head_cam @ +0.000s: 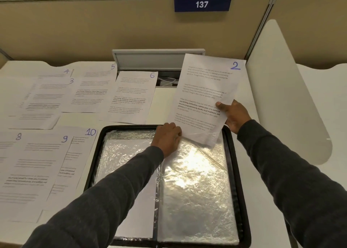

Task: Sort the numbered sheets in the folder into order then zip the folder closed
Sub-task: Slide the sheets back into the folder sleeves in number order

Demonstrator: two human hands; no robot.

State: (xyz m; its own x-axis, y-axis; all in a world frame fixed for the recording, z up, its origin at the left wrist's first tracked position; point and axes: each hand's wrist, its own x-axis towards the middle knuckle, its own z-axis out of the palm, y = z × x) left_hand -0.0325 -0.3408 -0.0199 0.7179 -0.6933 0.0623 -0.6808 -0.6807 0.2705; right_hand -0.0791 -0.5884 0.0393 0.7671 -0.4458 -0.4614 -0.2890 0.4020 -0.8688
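White desk, open black zip folder with crinkled clear sleeves, white printed sheet numbered 2 over its far right corner, right hand pinching the sheet's right edge, left hand curled at its lower-left corner, grasp unclear

Even overhead light, glare on the plastic sleeve, blurred sheets at left, bowed edges.
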